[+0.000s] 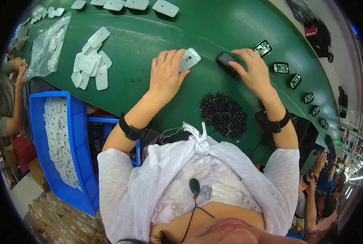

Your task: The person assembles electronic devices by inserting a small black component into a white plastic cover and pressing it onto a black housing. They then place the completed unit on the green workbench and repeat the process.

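My left hand (167,75) is closed on the near end of a white plastic cover (192,57), a rounded rectangle with a dark spot in its middle. The cover's far end shows past my fingers. To the right, my right hand (252,70) grips a black rectangular casing (225,61), with the thumb on its top and the fingers over its far side. The two parts are apart, above the green table (140,36). Between my forearms lies a heap of small black plastic parts (223,114).
A loose pile of white covers (90,61) lies left, beside a clear plastic bag (49,46). More covers (137,4) line the far side. Open casings with green circuit boards (281,68) run along the right. A blue bin (78,138) of white parts stands at left. Co-workers' hands (319,162) show at both sides.
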### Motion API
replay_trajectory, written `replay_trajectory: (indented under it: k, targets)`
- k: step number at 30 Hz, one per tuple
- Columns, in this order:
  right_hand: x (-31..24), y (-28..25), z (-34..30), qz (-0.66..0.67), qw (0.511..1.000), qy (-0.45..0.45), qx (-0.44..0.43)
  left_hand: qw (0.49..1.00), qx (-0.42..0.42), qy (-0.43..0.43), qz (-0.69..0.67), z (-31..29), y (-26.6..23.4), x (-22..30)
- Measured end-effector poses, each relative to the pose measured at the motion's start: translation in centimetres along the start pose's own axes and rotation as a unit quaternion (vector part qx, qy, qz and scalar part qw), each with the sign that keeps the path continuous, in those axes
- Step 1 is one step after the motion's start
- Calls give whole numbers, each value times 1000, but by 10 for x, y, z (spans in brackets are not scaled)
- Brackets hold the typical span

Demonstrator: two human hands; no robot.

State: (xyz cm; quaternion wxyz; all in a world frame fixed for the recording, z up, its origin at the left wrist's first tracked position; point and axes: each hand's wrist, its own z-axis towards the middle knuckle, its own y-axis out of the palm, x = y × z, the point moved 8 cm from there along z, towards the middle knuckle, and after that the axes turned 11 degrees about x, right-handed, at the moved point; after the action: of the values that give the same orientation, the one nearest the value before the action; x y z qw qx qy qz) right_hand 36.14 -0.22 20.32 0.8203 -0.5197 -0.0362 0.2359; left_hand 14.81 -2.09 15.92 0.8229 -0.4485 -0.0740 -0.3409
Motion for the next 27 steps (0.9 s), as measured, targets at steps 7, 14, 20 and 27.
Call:
replay_trajectory:
  k: [7, 14, 20, 27]
  targets:
    - [-64, 6, 0, 89, 991, -92, 30, 996, -25, 18, -81, -9, -3, 10]
    - [-81, 41, 0, 116, 986, -120, 1, 995, -8, -1, -101, -14, -7, 13]
    - [-90, 44, 1, 84, 979, -187, -6, 994, -11, -4, -105, -16, -7, 12]
    - [-96, 43, -2, 48, 972, -231, 4, 995, -19, -3, -101, -16, -6, 13]
